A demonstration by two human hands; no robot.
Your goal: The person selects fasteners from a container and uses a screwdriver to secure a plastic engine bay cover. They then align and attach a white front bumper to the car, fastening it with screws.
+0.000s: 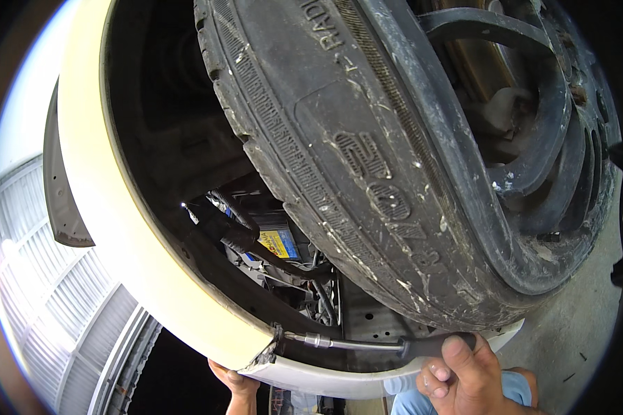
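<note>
A screwdriver with a black handle and a long metal shaft [363, 344] lies nearly level in my right hand [467, 373], its fingers and thumb wrapped round the handle. Its socket-like end [318, 340] points left, and the tip meets the inner lip of the wheel arch at a ragged dark joint [273, 346]. There the cream fender [166, 270] meets the white bumper [311, 382]. My left hand [234, 382] grips the panel's edge from below, just left of the bumper, with its fingertips partly hidden behind the panel.
A large black tyre [374, 180] on a scuffed dark wheel rim [533, 256] fills the upper right. Inside the arch, hoses and a battery with a yellow and blue label [278, 243] show through an opening. Grey concrete floor [554, 360] lies at right, a corrugated metal wall [55, 297] at left.
</note>
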